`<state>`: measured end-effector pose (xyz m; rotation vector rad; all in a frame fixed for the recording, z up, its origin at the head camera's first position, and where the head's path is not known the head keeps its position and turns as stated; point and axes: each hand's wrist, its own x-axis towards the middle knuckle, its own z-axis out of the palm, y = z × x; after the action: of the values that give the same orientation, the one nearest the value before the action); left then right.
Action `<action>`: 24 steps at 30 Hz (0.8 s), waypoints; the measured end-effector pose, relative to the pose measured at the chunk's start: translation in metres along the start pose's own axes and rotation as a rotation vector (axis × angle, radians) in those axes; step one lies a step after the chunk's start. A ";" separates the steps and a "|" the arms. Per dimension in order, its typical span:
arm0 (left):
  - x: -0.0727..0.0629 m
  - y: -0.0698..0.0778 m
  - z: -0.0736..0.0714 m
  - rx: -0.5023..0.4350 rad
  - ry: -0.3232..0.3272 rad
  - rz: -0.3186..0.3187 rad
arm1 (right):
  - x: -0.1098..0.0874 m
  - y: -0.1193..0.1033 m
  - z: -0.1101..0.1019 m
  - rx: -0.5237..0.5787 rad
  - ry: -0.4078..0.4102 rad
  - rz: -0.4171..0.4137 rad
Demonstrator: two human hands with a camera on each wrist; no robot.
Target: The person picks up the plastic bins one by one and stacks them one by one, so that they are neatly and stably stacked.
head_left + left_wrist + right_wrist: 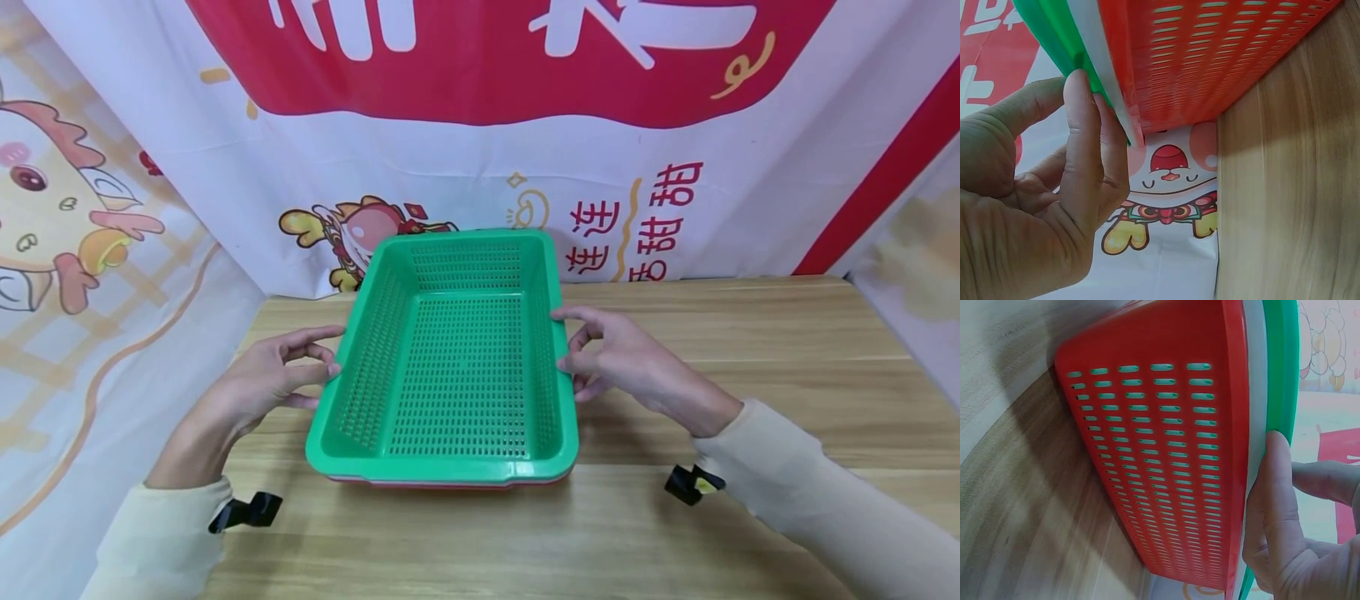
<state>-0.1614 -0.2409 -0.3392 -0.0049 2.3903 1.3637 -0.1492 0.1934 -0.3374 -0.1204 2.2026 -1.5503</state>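
Observation:
A green perforated plastic basket (465, 375) tops a nested stack on the table. Below its rim show the pale rim of another basket (1256, 394) and a red basket (1166, 444) at the bottom. On the stack's left side, my left hand (273, 371) holds the green rim with its fingertips; the left wrist view has this hand (1054, 162) against the rim, beside the red basket (1210, 56). Across from it, my right hand (611, 350) grips the right rim by its fingertips. Close up, the right hand (1291, 519) has a digit on the green edge.
The wood-grain table (750, 358) extends on both sides of the stack. A white and red printed cloth (480, 150) hangs right behind it, and another patterned cloth (112, 275) borders the left. Black straps (246, 512) hang at the sleeves.

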 end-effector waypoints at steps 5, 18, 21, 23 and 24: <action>0.001 -0.001 0.001 0.000 0.004 0.010 | -0.001 0.003 -0.002 -0.001 0.000 0.002; 0.001 -0.007 0.003 0.017 0.000 0.025 | -0.003 0.009 -0.001 -0.003 0.020 0.004; -0.001 -0.008 0.003 0.030 0.010 0.030 | -0.005 0.012 -0.003 -0.013 0.032 -0.008; -0.004 -0.009 0.004 0.040 0.021 0.054 | -0.008 0.015 -0.005 -0.043 0.048 -0.030; -0.005 -0.009 0.005 0.052 0.029 0.072 | -0.009 0.017 -0.007 -0.063 0.058 -0.041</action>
<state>-0.1533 -0.2420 -0.3473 0.0764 2.4715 1.3411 -0.1407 0.2084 -0.3480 -0.1424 2.3087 -1.5250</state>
